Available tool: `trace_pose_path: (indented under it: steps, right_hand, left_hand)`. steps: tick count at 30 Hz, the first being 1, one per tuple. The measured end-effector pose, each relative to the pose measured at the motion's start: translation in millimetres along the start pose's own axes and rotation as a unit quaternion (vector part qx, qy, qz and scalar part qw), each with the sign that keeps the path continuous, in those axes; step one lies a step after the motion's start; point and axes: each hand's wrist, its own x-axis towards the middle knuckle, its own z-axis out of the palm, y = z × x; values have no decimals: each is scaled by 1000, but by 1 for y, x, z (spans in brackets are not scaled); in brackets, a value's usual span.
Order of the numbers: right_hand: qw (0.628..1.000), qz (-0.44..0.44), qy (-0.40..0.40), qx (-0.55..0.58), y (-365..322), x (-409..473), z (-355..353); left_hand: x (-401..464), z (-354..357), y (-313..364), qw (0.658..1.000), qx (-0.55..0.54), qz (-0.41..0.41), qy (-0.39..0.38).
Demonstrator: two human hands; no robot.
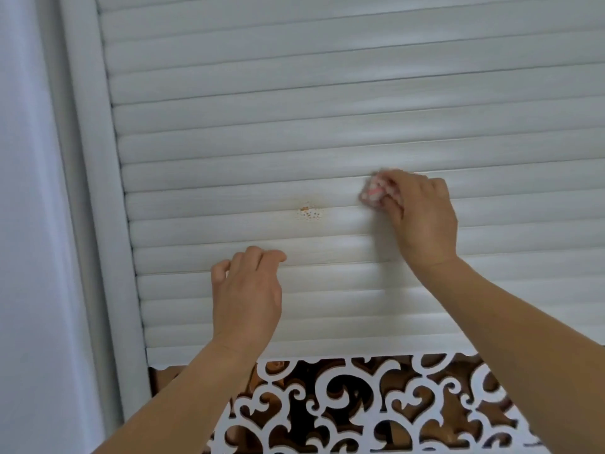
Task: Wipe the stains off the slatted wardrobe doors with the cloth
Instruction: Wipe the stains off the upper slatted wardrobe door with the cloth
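— How far along is the wiping?

— Not finished, by my reading. An orange-brown speckled stain point(308, 213) sits on the slatted door point(327, 93), spread across two neighbouring slats just left of the picture's centre, and nothing covers it.

— Where is the cloth?

— The cloth point(376, 191) is a small bunched wad, pale with pink marks, clamped in the curled fingers of the right hand point(422, 217) and pressed against a slat. It lies at about three o'clock from the stain, near it but apart. The cloth looks blurred, so I judge it is in motion, though I cannot tell which way.

— And the other hand?

— The left hand point(247, 290) holds nothing. Its fingers are loosely bent with the tips resting on a slat at about seven o'clock from the stain, probably steadying the door. The two hands are well apart.

— Anything already clean?

— The slats above and to the right show only faint grey streaking, no obvious spots; whether that is grain or residue I cannot tell. The fretwork panel point(376, 404) at six o'clock, below the slats, is outside the wiping.

— So what is left?

— At least that one speckled patch, and any marks beyond this view.
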Motion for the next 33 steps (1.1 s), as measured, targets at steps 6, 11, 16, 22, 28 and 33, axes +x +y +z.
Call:
trace_pose_path:
  steps: [6, 11, 16, 22, 28, 33]
  right_hand:
    - [1000, 15, 14, 9, -12, 2, 10]
    - [990, -84, 60, -100, -25, -16, 30]
    - [986, -93, 67, -123, -43, -18, 43]
    - [987, -108, 66, -96, -69, -16, 54]
    - [986, -127, 51, -99, -100, -15, 73]
    - [982, -146, 57, -108, -81, -16, 62]
  left_hand:
    - [13, 4, -22, 1000, 15, 20, -13]
    - [26, 1, -28, 991, 82, 29, -102]
    - [35, 1, -33, 987, 89, 14, -133]
    - [35, 3, -37, 989, 73, 17, -126]
    - [33, 14, -46, 991, 104, 53, -61]
    - [31, 15, -51, 990, 117, 72, -43]
